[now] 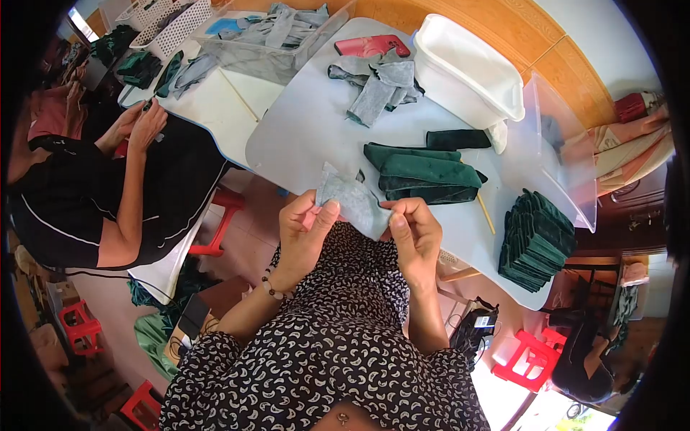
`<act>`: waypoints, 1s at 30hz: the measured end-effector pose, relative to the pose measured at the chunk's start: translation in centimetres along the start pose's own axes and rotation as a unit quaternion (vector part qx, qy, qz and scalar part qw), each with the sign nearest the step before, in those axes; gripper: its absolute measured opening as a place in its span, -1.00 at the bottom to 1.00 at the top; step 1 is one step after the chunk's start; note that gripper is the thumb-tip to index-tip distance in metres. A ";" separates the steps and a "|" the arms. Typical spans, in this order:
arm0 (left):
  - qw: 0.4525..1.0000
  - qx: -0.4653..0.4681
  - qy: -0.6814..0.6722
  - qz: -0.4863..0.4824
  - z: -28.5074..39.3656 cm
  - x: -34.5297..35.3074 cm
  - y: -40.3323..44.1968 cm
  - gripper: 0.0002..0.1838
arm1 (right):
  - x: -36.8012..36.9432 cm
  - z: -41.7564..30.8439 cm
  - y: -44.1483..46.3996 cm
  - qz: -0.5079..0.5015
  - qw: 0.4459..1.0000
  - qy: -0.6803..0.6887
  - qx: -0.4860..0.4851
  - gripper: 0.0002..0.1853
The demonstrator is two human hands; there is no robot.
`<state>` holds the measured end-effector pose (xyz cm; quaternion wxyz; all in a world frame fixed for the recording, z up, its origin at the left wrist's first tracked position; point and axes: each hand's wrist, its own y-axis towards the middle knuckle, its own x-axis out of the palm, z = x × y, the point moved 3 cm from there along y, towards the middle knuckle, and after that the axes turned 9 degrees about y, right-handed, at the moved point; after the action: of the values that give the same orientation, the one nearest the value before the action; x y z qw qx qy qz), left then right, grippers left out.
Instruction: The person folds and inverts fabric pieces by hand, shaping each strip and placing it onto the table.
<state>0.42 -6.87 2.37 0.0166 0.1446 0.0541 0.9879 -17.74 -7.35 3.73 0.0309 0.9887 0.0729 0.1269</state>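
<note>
A grey-green fabric piece point(353, 202) is stretched between my two hands, just in front of the table's near edge. My left hand point(307, 228) pinches its left end between thumb and fingers. At its right end, my right hand point(412, 233) grips the edge the same way. Beyond my hands lie several dark green velvet pieces point(424, 176) in a loose pile, with a thin wooden stick point(486, 214) partly under them. Farther back is a heap of grey fabric pieces point(377, 93), wrong side up.
A tall stack of folded green velvet point(537, 241) stands at the table's right edge. A white tub point(467, 68), a clear plastic box point(557, 147) and a red phone case point(370, 46) are at the back. On the left, a co-worker point(115, 187) sits handling something small. Red stools point(528, 359) stand on the floor.
</note>
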 end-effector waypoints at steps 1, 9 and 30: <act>1.000 -0.006 -0.006 -0.004 -0.1 -0.1 -0.3 -0.71 | 0.0 0.2 -0.2 0.001 1.000 0.002 0.003 -0.80; 0.994 -0.074 -0.027 -0.077 0.5 -0.4 -2.9 -0.72 | 0.1 -0.4 -1.4 -0.074 0.991 -0.085 -0.072 -0.65; 0.921 0.104 0.376 0.029 1.2 -1.4 -3.8 -0.74 | 0.2 2.9 -3.1 -0.011 0.997 -0.050 0.062 -0.98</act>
<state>2.15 -3.00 2.71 -0.0486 -0.2346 0.1541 0.9586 -17.23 -4.33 0.78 -0.0256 0.9930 0.0898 0.0724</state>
